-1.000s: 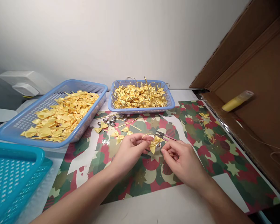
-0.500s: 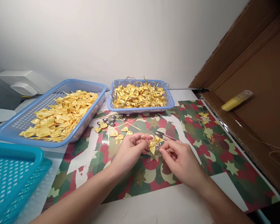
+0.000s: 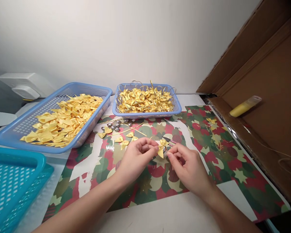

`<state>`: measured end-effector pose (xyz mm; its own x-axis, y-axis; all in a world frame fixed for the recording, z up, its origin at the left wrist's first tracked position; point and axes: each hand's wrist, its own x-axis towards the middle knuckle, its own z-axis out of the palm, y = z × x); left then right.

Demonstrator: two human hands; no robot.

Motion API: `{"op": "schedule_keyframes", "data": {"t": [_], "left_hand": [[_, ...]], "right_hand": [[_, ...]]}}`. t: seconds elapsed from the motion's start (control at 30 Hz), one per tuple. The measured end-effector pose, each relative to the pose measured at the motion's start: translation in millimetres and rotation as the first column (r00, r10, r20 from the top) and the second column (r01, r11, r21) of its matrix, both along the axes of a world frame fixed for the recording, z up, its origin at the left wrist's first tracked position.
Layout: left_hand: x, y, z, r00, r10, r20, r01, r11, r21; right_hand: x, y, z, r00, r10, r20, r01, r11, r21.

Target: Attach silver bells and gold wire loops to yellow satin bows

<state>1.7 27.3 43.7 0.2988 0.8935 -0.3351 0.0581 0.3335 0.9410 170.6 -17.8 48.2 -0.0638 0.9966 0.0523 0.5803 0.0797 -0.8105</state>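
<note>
My left hand (image 3: 135, 158) pinches a small yellow ribbon bow (image 3: 162, 147) that carries a thin gold loop and a small silver bell, just above the patterned wrapping paper (image 3: 203, 155). My right hand (image 3: 188, 166) is closed in a pinch at the bow's right side, fingertips touching it. Small scissors (image 3: 171, 141) lie just behind the bow on the paper. Loose yellow bows (image 3: 122, 141) and silver bells (image 3: 115, 125) lie further back to the left.
A blue basket (image 3: 14, 129) at the left holds several yellow bows. A smaller blue basket (image 3: 145, 114) at the back holds bows with gold loops. A teal basket (image 3: 12, 181) sits at the near left. A cardboard box (image 3: 264, 106) with a yellow tube (image 3: 244, 106) stands on the right.
Both hands shifted slightly with the bow; it is now turned more upright between the fingertips. Nothing else has moved.
</note>
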Motion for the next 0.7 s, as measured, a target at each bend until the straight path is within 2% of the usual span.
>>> {"op": "schedule_keyframes", "data": {"t": [0.4, 0.7], "left_hand": [[2.0, -3.5, 3.1, 0.997, 0.023, -0.074, -0.007, 0.977, 0.215], [1.3, -5.8, 4.1, 0.971, 0.046, -0.236, 0.056, 0.911, 0.408]], "right_hand": [[-2.3, -0.4, -2.7, 0.999, -0.010, -0.033, 0.012, 0.997, 0.071], [-4.6, -1.3, -4.1, 0.998, -0.026, -0.060, 0.030, 0.997, 0.074]]}}
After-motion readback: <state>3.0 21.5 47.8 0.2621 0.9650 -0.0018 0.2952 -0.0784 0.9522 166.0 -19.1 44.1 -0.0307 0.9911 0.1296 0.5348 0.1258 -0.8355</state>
